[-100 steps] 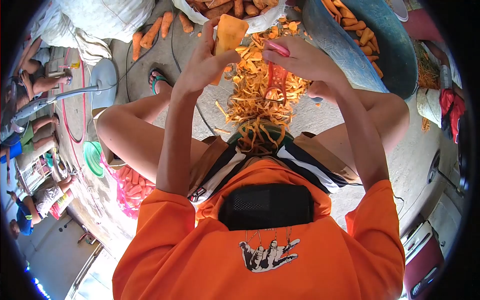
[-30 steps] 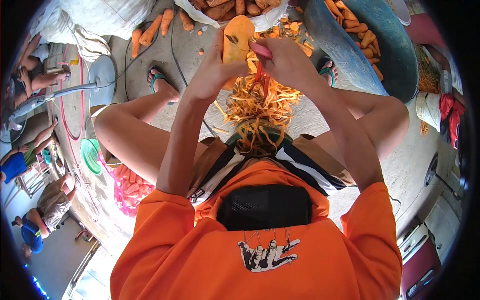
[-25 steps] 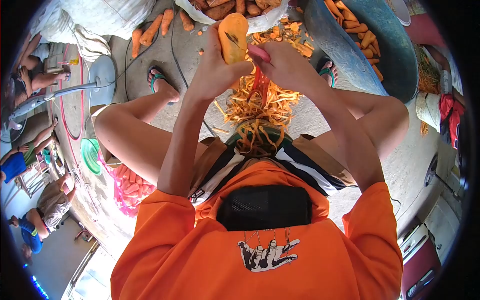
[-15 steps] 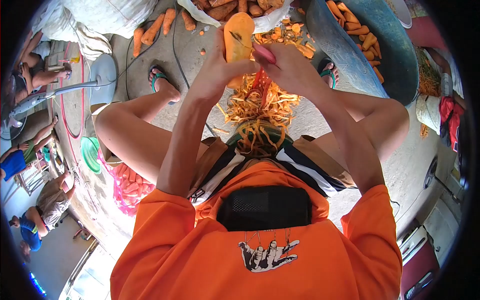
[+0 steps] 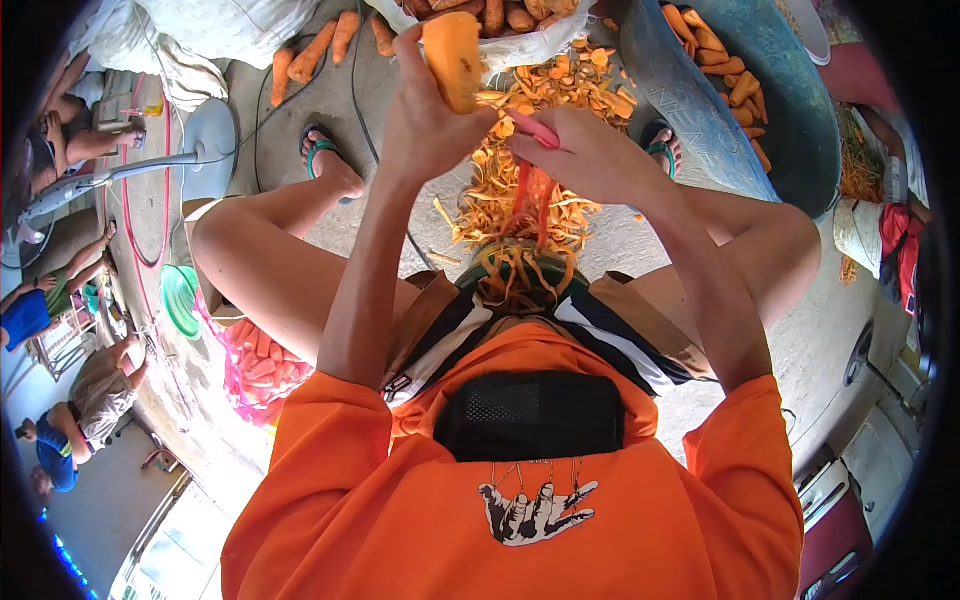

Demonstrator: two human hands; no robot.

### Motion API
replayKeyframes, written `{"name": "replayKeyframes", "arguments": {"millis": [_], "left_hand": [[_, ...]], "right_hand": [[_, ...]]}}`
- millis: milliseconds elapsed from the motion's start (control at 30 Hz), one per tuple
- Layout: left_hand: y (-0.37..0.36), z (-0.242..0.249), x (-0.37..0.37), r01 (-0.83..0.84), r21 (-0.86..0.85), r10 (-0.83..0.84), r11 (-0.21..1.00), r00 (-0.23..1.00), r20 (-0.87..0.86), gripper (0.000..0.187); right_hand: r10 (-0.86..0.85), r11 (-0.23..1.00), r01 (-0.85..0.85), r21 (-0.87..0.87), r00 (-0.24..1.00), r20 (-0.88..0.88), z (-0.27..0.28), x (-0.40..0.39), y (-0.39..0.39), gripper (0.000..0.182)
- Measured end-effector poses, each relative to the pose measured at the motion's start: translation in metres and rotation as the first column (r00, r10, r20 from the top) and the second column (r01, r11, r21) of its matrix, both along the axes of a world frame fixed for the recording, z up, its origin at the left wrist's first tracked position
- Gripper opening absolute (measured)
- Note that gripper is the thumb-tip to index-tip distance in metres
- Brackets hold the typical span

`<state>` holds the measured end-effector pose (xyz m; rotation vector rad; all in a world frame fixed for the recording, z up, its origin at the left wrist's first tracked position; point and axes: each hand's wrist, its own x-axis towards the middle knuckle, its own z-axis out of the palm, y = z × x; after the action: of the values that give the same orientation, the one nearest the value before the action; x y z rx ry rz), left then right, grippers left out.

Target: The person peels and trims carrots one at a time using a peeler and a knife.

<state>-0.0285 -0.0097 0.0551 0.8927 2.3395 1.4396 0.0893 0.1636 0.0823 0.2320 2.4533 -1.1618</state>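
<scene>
My left hand (image 5: 432, 125) is closed around a thick orange carrot (image 5: 453, 60), its smooth end pointing up and away from me. Just right of it, my right hand (image 5: 590, 155) grips a pink-handled tool (image 5: 535, 128); the tool's working end cannot be made out. The tool and the carrot are apart. Red strips (image 5: 543, 205) hang below my right hand. Under both hands lies a heap of carrot peelings (image 5: 570, 215), and more peel drapes over a green-rimmed container (image 5: 485, 270) between my thighs.
Ahead stands a white sack (image 5: 540, 40) of carrots. At right is a blue tub (image 5: 680, 120) holding carrots. Loose carrots (image 5: 313, 52) and a cable (image 5: 362, 115) lie on the floor. Left are a fan (image 5: 208, 150), a pink net bag (image 5: 262, 375) and several people.
My left hand has moved up and left with the carrot, which now tilts more. My right hand has shifted slightly right and down with the tool, widening the gap between the hands.
</scene>
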Motion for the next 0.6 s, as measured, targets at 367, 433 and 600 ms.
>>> {"name": "replayKeyframes", "arguments": {"millis": [367, 433, 600], "left_hand": [[-0.005, 0.022, 0.004, 0.170, 0.218, -0.230, 0.961, 0.929, 0.290, 0.084], [-0.004, 0.026, 0.008, 0.190, 0.220, -0.245, 0.957, 0.935, 0.256, 0.084], [-0.005, 0.031, 0.010, 0.222, 0.275, -0.303, 0.936, 0.903, 0.304, 0.085]], "right_hand": [[-0.132, 0.752, 0.157, -0.640, 0.987, 0.087, 0.009, 0.003, 0.002, 0.027], [-0.153, 0.752, 0.191, -0.631, 0.981, 0.116, 0.013, 0.002, 0.003, 0.025], [-0.154, 0.741, 0.168, -0.650, 0.985, 0.079, 0.003, 0.004, 0.001, 0.028]]}}
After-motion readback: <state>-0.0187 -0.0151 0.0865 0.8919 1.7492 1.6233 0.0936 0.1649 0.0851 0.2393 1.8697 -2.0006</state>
